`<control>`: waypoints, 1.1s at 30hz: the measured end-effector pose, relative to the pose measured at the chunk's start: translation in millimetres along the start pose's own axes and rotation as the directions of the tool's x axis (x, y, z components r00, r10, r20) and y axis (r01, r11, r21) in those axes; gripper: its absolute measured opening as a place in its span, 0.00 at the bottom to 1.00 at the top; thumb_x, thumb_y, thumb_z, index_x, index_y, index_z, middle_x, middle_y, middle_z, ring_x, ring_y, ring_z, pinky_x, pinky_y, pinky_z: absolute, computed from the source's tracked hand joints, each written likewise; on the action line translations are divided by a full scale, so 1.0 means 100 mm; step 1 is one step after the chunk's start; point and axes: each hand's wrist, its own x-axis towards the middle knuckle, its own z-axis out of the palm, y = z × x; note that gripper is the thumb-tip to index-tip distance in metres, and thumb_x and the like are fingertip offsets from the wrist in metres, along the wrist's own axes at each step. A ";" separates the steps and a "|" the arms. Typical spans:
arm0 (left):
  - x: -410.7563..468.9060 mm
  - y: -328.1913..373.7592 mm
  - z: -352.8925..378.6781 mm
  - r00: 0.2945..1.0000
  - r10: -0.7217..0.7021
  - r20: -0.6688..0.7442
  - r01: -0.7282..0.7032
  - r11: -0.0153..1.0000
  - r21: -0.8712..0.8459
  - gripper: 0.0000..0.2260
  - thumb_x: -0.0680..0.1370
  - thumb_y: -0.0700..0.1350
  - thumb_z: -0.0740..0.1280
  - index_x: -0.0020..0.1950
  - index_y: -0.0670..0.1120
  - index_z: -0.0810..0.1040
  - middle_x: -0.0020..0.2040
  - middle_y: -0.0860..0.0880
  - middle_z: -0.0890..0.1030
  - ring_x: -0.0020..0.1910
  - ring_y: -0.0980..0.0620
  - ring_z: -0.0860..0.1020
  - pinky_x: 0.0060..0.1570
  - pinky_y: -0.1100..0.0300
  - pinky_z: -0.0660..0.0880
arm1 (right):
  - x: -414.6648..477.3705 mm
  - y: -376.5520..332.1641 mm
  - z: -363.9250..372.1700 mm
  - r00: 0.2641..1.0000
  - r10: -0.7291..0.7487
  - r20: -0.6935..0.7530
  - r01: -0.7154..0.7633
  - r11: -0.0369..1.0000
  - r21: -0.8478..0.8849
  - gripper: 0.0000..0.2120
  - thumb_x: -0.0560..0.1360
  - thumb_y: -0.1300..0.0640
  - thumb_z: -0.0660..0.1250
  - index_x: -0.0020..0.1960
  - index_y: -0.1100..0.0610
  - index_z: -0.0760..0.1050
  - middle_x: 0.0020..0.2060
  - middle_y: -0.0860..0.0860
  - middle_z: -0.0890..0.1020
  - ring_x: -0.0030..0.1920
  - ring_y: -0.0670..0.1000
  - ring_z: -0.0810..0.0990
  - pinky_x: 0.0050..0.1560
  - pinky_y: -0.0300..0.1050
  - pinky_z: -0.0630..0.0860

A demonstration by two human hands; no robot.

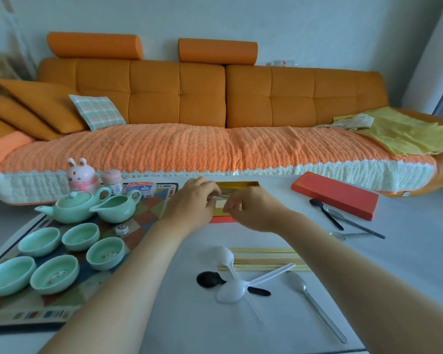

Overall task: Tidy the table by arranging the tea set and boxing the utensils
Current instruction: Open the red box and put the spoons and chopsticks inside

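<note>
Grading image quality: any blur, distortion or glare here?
Head view: soft even daylight, no harsh glare; wide-angle bending bows the sofa and table edge; far-left edge smeared; left hand and right hand slightly soft, so what they pinch is unclear.

Left hand (189, 203), right hand (253, 212) over box (241, 184)

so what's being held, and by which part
A thin utensil, pinched from either side by the left hand and right hand; which utensil is unclear.
</note>
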 end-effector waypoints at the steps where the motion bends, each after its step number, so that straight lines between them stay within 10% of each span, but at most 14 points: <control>1: -0.04 0.06 -0.02 0.996 -0.025 0.081 0.027 0.999 -0.031 0.06 0.80 0.45 0.63 0.53 0.53 0.79 0.52 0.56 0.76 0.52 0.54 0.74 0.50 0.53 0.75 | -0.06 -0.04 -0.01 0.996 0.020 0.090 -0.019 1.000 -0.018 0.09 0.75 0.57 0.65 0.46 0.50 0.84 0.41 0.45 0.83 0.41 0.44 0.78 0.42 0.44 0.77; 10: -0.37 0.14 -0.12 0.799 -0.177 0.575 0.270 0.960 -0.080 0.15 0.77 0.52 0.67 0.64 0.60 0.77 0.56 0.58 0.75 0.56 0.57 0.74 0.56 0.59 0.72 | -0.34 -0.11 0.08 0.895 0.166 0.414 -0.149 0.986 -0.074 0.18 0.64 0.33 0.73 0.46 0.44 0.80 0.45 0.40 0.80 0.47 0.44 0.78 0.54 0.48 0.78; 16: -0.45 0.10 -0.12 0.809 -0.171 0.562 0.274 0.956 -0.104 0.08 0.72 0.59 0.73 0.50 0.63 0.81 0.53 0.58 0.75 0.52 0.58 0.75 0.54 0.56 0.75 | -0.33 -0.11 0.16 0.899 0.161 0.408 -0.168 0.986 -0.019 0.19 0.65 0.34 0.74 0.49 0.43 0.80 0.45 0.40 0.80 0.47 0.43 0.78 0.52 0.44 0.77; 21: -0.47 0.06 -0.14 0.801 -0.129 0.584 0.234 0.966 -0.107 0.20 0.72 0.52 0.75 0.63 0.61 0.77 0.58 0.58 0.73 0.56 0.57 0.73 0.58 0.57 0.72 | -0.31 -0.12 0.19 0.925 0.139 0.355 -0.171 0.983 0.062 0.12 0.70 0.40 0.73 0.48 0.45 0.83 0.43 0.39 0.80 0.46 0.43 0.78 0.48 0.40 0.75; 33: -0.40 -0.27 -0.35 0.881 -0.224 0.417 0.313 0.937 -0.156 0.07 0.73 0.59 0.71 0.49 0.61 0.81 0.49 0.62 0.80 0.49 0.61 0.77 0.53 0.57 0.76 | -0.21 -0.10 0.15 0.931 0.196 0.308 -0.251 0.956 0.153 0.11 0.78 0.46 0.65 0.52 0.49 0.84 0.47 0.47 0.85 0.50 0.50 0.81 0.53 0.49 0.78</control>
